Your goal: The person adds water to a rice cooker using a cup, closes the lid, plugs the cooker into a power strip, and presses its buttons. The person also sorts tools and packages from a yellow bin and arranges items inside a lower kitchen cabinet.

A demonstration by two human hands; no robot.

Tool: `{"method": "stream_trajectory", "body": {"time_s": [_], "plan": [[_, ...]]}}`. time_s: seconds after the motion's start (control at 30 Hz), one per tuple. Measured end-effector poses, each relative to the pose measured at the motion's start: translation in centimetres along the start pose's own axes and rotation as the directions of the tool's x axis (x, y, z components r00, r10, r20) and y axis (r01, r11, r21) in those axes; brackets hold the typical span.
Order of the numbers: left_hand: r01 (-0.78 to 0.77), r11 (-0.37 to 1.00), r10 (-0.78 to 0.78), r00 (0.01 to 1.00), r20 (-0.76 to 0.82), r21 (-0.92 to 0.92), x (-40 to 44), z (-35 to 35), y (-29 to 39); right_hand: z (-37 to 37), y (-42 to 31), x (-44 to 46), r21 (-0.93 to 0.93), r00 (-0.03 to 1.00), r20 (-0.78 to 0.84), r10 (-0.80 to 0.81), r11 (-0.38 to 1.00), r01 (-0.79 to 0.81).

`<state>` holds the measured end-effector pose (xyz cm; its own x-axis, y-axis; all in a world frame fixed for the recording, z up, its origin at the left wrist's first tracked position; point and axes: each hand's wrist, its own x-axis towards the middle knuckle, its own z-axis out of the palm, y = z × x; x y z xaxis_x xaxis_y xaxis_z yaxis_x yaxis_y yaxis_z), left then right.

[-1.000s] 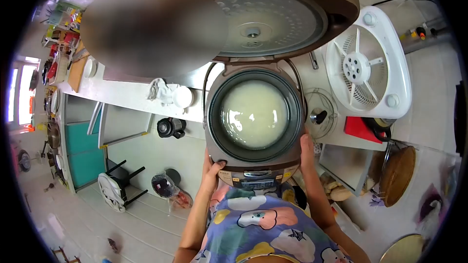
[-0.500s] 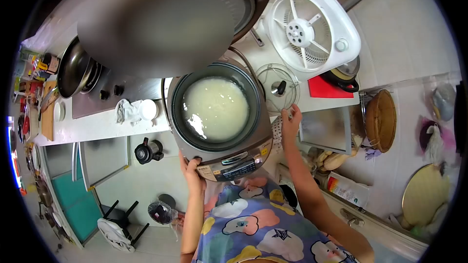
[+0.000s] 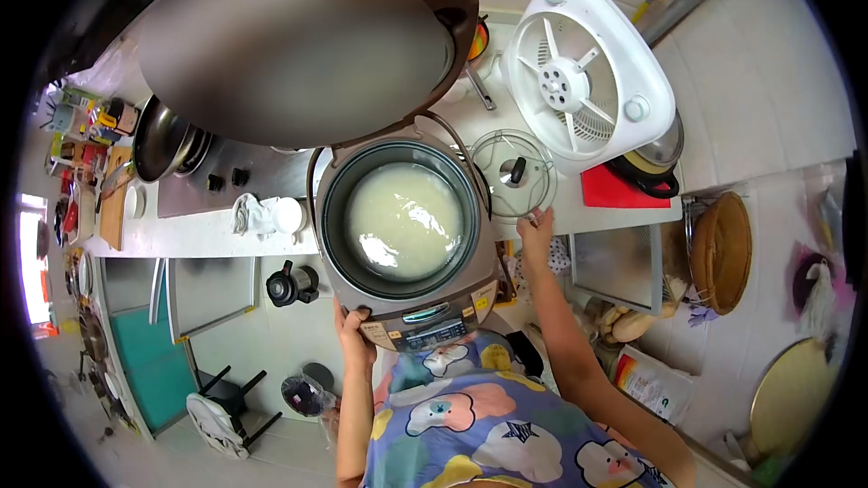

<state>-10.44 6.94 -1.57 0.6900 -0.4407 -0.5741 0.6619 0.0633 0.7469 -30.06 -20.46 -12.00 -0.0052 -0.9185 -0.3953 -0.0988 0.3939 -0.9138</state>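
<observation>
A brown rice cooker (image 3: 362, 318) with its lid raised is in front of me, its dark inner pot (image 3: 336, 217) holding a pale, milky porridge-like food (image 3: 404, 221). My left hand (image 3: 354, 333) grips the cooker's front left corner, thumb on top. At the counter edge, my right hand (image 3: 535, 226) has its fingertips at the near rim of a round glass lid (image 3: 493, 183) with a black knob. Whether those fingers grip the rim is too small to tell. The glass lid lies just right of the cooker.
An upturned white fan (image 3: 562, 86) stands behind the glass lid, beside a red mat (image 3: 624, 190) and a black pot (image 3: 665, 179). Left are a white cup (image 3: 288, 215), a cloth (image 3: 252, 215) and a pan (image 3: 155, 140). Below the counter, glass doors (image 3: 214, 294) hang open.
My right hand has left the cooker's right side and reached the glass lid's rim. My left hand stays on the cooker, which has shifted left in view as the camera turned.
</observation>
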Motion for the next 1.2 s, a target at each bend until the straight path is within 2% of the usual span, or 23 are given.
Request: {"method": "stream_trajectory", "body": {"time_s": [0.2,0.37,0.47,0.53,0.6,0.67,0.7,0.8,0.9,1.0,1.13,1.2], "plan": [[-0.063,0.998,0.063,0.997,0.039,-0.02,-1.3,0.4,-0.9,1.1,-1.5,0.0,0.079,0.999,0.032,-0.011,0.997,0.009],[-0.042,0.999,0.042,0.998,-0.035,-0.003,-2.0,0.4,-1.7,2.3,-1.6,2.3,0.042,0.999,0.048,-0.02,0.999,0.018],[-0.011,1.0,0.01,0.996,-0.094,-0.012,-2.4,0.5,-2.0,2.6,-1.1,6.0,-0.019,0.99,0.118,-0.082,0.996,0.085],[-0.051,0.998,0.049,0.997,-0.063,-0.022,-2.5,0.6,-1.9,3.5,-2.6,7.4,-0.036,0.988,0.091,-0.123,0.991,0.127],[-0.043,0.998,0.042,0.998,-0.048,-0.034,-2.5,0.6,-1.7,3.8,-1.7,12.3,-0.181,0.97,0.113,-0.216,0.955,0.234],[-0.028,0.999,0.027,0.999,-0.024,-0.026,-2.3,0.3,-1.4,4.9,-2.3,14.4,-0.246,0.948,0.101,-0.303,0.915,0.319],[-0.019,1.0,0.019,1.0,-0.008,-0.015,-2.1,0.1,-1.2,5.5,-2.8,14.1,-0.277,0.932,0.097,-0.35,0.89,0.363],[-0.012,1.0,0.012,1.0,0.019,0.013,-1.7,-0.4,-0.5,5.9,-4.5,11.5,-0.385,0.943,0.068,-0.325,0.864,0.325],[0.01,0.998,-0.013,0.998,0.056,0.06,-1.1,-0.6,0.6,5.3,-6.2,5.3,-0.131,0.931,0.227,-0.286,0.938,0.32],[-0.021,0.998,0.018,0.999,0.05,0.061,-0.7,-0.1,1.2,5.5,-7.6,-1.7,-0.12,0.919,0.339,-0.203,0.959,0.257],[-0.088,0.991,0.085,0.996,0.03,0.106,0.5,-0.3,0.5,5.5,-7.2,-5.9,-0.119,0.913,0.355,-0.201,0.959,0.257],[-0.107,0.991,0.101,0.992,0.074,0.081,1.0,-0.8,0.2,5.3,-7.3,-6.1,-0.14,0.914,0.343,-0.218,0.95,0.279]]}}
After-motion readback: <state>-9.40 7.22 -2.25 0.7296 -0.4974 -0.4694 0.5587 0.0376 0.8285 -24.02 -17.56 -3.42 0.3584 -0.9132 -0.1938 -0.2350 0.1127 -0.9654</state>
